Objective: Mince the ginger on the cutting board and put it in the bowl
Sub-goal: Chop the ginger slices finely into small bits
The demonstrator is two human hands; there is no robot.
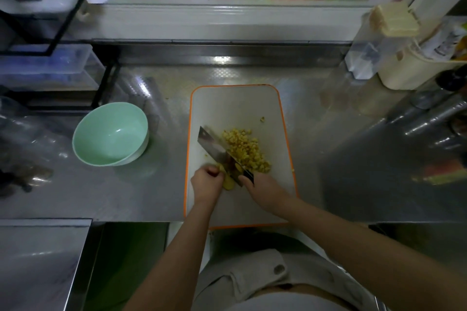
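Observation:
A white cutting board [235, 103] with an orange rim lies in the middle of the steel counter. On it sits a pile of chopped yellow ginger bits [246, 150]. My right hand [262, 190] grips the dark handle of a cleaver [214, 145], whose blade lies just left of the pile. My left hand [207, 180] curls its fingers over an uncut piece of ginger [228, 182] against the blade. A pale green bowl [110, 134] stands left of the board, with nothing in it.
A black wire rack with clear boxes [48, 68] stands at the back left. A clear jug [374, 48] and a cream container [409, 70] stand at the back right. The counter's front edge runs just below the board.

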